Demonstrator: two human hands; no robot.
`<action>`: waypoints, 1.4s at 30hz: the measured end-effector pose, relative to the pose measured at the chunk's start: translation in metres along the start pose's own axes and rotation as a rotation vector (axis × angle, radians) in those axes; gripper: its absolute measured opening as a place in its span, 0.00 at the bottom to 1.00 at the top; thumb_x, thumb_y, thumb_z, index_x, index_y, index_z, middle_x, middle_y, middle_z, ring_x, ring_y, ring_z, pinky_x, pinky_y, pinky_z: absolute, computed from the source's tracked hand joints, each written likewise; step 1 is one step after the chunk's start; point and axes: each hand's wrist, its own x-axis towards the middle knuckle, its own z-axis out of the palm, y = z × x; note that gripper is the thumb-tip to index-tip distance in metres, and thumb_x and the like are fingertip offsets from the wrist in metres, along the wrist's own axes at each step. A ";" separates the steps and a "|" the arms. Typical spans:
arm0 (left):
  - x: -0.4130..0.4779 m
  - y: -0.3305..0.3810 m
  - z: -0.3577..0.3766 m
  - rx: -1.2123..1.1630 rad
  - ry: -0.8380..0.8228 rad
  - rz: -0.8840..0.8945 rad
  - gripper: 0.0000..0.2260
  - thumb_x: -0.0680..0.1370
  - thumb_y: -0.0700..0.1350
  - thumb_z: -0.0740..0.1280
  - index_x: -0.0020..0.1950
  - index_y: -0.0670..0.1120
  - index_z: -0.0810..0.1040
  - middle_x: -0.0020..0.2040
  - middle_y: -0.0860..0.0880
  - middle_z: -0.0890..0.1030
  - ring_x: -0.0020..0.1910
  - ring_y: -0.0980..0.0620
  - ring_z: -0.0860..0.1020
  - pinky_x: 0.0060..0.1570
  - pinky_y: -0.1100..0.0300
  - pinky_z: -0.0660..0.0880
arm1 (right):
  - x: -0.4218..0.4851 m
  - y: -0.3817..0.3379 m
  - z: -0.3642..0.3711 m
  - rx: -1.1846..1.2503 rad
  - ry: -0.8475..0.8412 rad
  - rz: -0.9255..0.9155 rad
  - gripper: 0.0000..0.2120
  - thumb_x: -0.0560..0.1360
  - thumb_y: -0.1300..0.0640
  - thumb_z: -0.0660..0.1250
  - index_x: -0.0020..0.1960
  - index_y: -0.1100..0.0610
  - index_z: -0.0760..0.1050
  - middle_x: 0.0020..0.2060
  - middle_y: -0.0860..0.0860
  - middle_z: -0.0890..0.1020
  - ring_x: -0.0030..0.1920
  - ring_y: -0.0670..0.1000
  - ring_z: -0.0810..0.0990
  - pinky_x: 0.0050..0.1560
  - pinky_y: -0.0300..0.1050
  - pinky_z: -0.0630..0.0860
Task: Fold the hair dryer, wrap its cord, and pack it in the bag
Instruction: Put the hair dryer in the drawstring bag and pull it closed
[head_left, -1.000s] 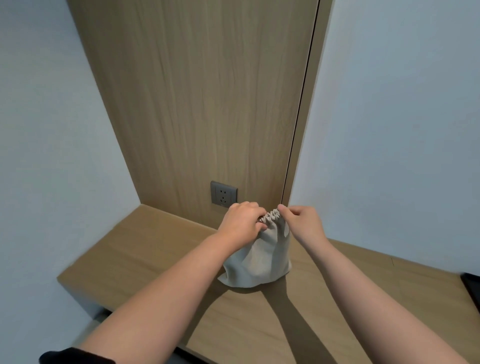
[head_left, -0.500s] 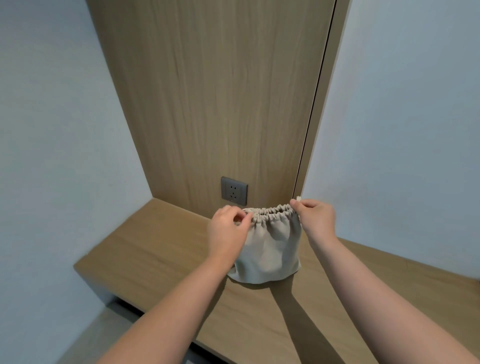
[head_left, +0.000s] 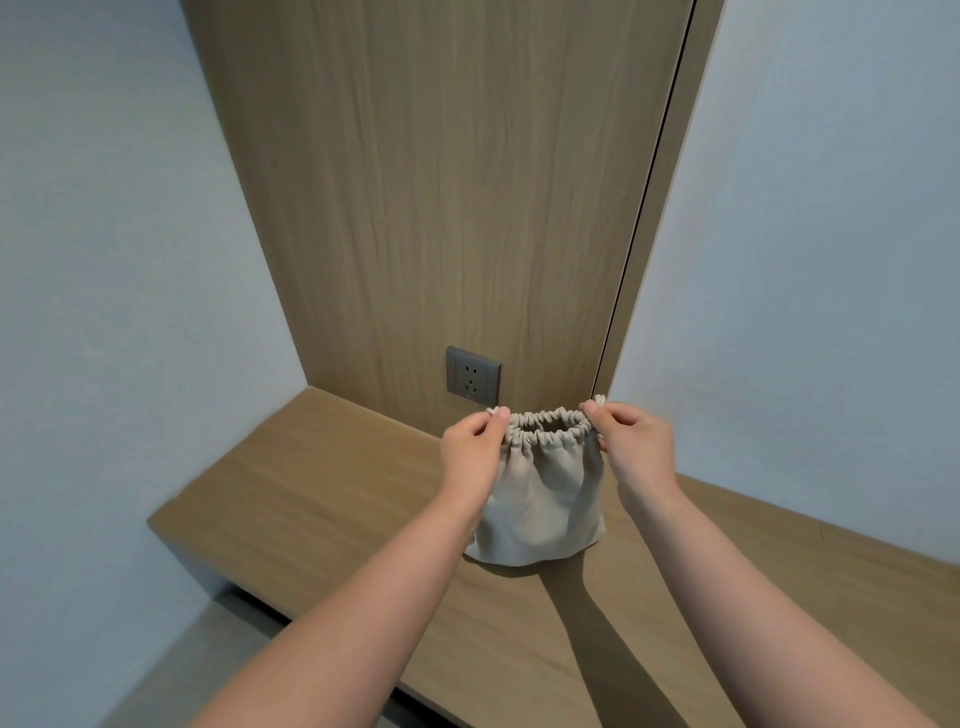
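Thumb and forefinger of the left hand (head_left: 475, 447) pinch the left end of a gathered rim; those of the right hand (head_left: 631, 441) pinch the right end. A pale drawstring (head_left: 600, 400) tip pokes out above each pinch. Between the hands, the rim is stretched into a narrow open slit.

The rim belongs to a small beige cloth bag (head_left: 540, 499), which hangs from the fingers with its base resting on a wooden shelf (head_left: 311, 493). The dryer is not in view, and whether it is inside cannot be told.

The bag looks soft, light and limp. It would likely slump if let go, so the ruffled rim or the drawstring ends seem the best places to hold it.

Behind the bag, a grey socket (head_left: 472, 375) sits low on a wood panel (head_left: 441, 182), with pale walls on either side.
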 end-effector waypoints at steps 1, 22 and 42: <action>0.000 0.003 0.002 -0.073 0.020 -0.027 0.18 0.78 0.46 0.67 0.33 0.37 0.72 0.31 0.46 0.72 0.33 0.53 0.68 0.37 0.57 0.66 | -0.001 -0.001 0.000 -0.003 -0.020 -0.001 0.08 0.72 0.57 0.71 0.34 0.56 0.82 0.34 0.53 0.82 0.38 0.48 0.76 0.46 0.47 0.75; 0.043 0.018 -0.036 0.355 -0.154 -0.138 0.13 0.77 0.47 0.69 0.35 0.43 0.80 0.33 0.46 0.81 0.29 0.52 0.76 0.34 0.60 0.76 | 0.021 -0.010 -0.026 -0.764 -0.417 -0.368 0.32 0.68 0.44 0.73 0.67 0.51 0.68 0.62 0.47 0.72 0.62 0.48 0.72 0.63 0.48 0.71; 0.049 -0.010 -0.050 0.330 -0.404 0.061 0.13 0.78 0.47 0.68 0.61 0.47 0.80 0.59 0.49 0.82 0.56 0.54 0.78 0.48 0.64 0.70 | 0.030 0.017 0.051 -0.654 -0.539 -0.052 0.15 0.74 0.51 0.69 0.40 0.64 0.81 0.37 0.60 0.83 0.34 0.55 0.78 0.35 0.49 0.74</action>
